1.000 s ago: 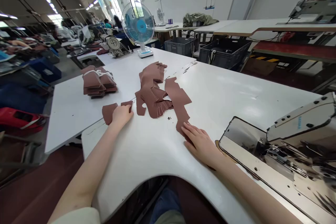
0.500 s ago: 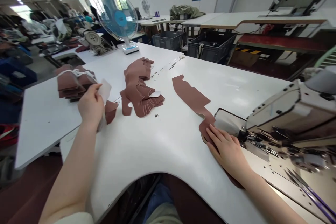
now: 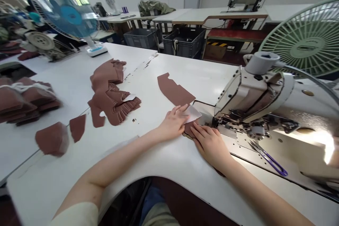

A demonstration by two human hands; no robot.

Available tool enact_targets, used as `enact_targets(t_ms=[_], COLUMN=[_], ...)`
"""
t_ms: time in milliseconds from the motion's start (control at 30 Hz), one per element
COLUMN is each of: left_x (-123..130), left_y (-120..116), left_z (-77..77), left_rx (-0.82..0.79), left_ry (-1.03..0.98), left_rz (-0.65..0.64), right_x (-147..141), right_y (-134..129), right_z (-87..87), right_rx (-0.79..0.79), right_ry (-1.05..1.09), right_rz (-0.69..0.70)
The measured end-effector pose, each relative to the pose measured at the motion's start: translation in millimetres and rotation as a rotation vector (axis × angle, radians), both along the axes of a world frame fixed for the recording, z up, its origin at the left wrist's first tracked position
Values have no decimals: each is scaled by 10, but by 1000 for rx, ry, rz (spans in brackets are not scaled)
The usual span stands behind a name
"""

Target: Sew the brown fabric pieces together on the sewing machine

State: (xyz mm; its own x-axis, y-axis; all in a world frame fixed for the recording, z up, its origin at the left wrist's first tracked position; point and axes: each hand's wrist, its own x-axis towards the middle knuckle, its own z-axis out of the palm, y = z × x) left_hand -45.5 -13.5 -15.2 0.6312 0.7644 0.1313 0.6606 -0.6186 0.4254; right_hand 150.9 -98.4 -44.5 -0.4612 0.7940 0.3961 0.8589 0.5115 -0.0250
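My left hand (image 3: 173, 123) pinches a small whitish translucent piece (image 3: 194, 113), thin like paper or interlining, and lays it over a long brown cut fabric piece (image 3: 176, 90). My right hand (image 3: 212, 146) rests flat beside it, fingers stretched out and pressing the near end of that fabric, part of which is hidden under the palm. Just right of both hands stands a sewing machine (image 3: 238, 102), its needle area close to my right fingertips. Purple-handled snips (image 3: 271, 159) lie on the machine bed.
A fanned stack of brown cut pieces (image 3: 106, 95) lies left of centre. Further left are tied brown bundles (image 3: 29, 99) and two loose brown pieces, one being a small panel (image 3: 77, 128). A blue fan (image 3: 70, 16) stands behind, a green fan (image 3: 307, 46) at right, grey crates (image 3: 182, 47) beyond the table.
My left hand has swung right from near the tied bundles, carrying the whitish piece onto the brown fabric. My right hand stays on the fabric. The view has turned right.
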Motion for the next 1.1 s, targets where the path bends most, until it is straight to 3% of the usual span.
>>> enact_targets(t_ms=[167,300,433,633,733,933,1100], left_x=[222,275,409,625,626,549,580], left_y=[15,75,36,-103,-95,-67,-86], left_z=[25,108,66,-174,-253,-249,-218], left_rx=[180,307,349,166,159,308,329], left_ry=[370,431,328,76,35,-42,-158], left_rz=[-215,-294,-303,-357,-347,-360,-482], right_x=[162,257,362,523,538,526,528], right_y=[-101,-171,-261,-371,-375,-357,-353], right_z=[6,43,72,37,31,48,44], right_rx=[-46,-79,-134,-181,-192,-225,-235], right_ry=[54,96,129,250,278,301,312], right_rz=[-21,-4,18,33,33,28,15])
